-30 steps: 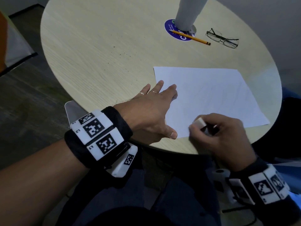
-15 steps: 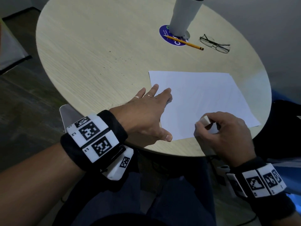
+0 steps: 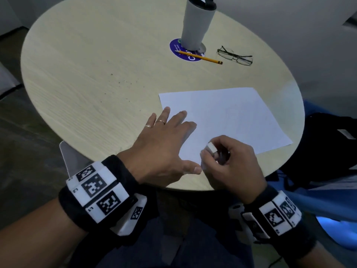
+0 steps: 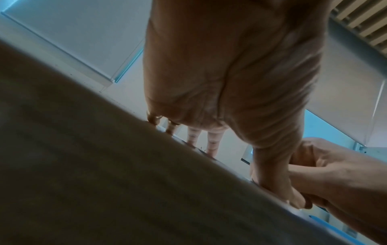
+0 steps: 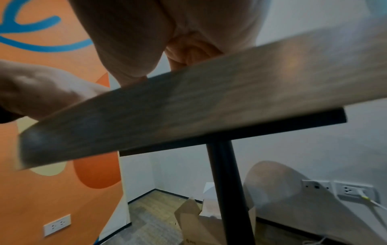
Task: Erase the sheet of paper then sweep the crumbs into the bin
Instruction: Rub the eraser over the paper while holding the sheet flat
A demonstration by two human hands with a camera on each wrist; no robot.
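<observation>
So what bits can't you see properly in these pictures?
- Pencil marks on the sheet of paper: too faint in the head view.
- Eraser: mostly hidden inside the right hand.
- Tumbler: top cut off by the picture's edge.
- Bin: not in any view.

My table (image 3: 81,60) is pale wood grain, flecked with dark crumbs (image 3: 123,81) toward ten o'clock. The sheet of paper (image 3: 231,117) is white, as is the eraser (image 3: 211,147). At twelve o'clock, a grey cup (image 3: 195,22) on a blue sticker (image 3: 179,50), a yellow pencil (image 3: 201,57), black-framed glasses (image 3: 234,56). My wristbands (image 3: 96,192) are black with black-and-white square markers.
</observation>
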